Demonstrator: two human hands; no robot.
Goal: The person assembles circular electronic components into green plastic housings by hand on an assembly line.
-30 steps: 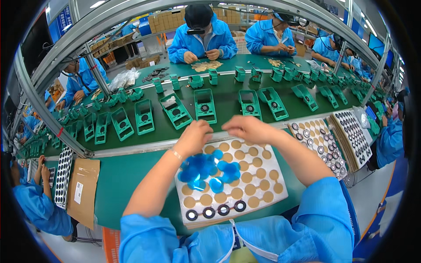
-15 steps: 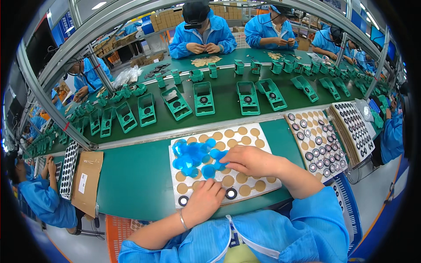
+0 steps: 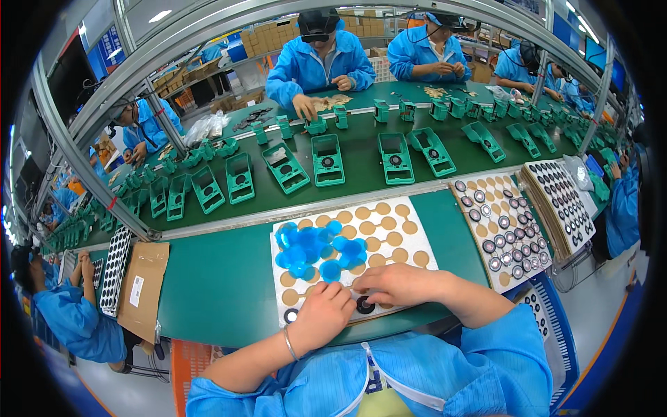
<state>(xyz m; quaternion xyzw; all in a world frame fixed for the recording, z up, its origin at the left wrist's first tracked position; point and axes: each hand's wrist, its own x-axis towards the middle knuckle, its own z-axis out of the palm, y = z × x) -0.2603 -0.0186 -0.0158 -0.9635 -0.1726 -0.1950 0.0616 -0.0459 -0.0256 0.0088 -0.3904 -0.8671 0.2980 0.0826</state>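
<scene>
black disc (image 3: 363, 306) touches the bent right hand (image 3: 401, 283), left hand (image 3: 320, 317) curled nearby, either's pinch unclear.

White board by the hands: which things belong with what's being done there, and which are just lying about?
Probably in use:
white board
blue round films on it
black round part at the right hand's fingertips

Probably just lying about:
brown cardboard, left
orange basket, lower left
blue crate, right

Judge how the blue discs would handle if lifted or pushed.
The blue discs look thin and see-through, so probably light and flexible. Their glossy, overlapping faces may slip or cling. Lying mostly flat, they seem unlikely to roll.
</scene>
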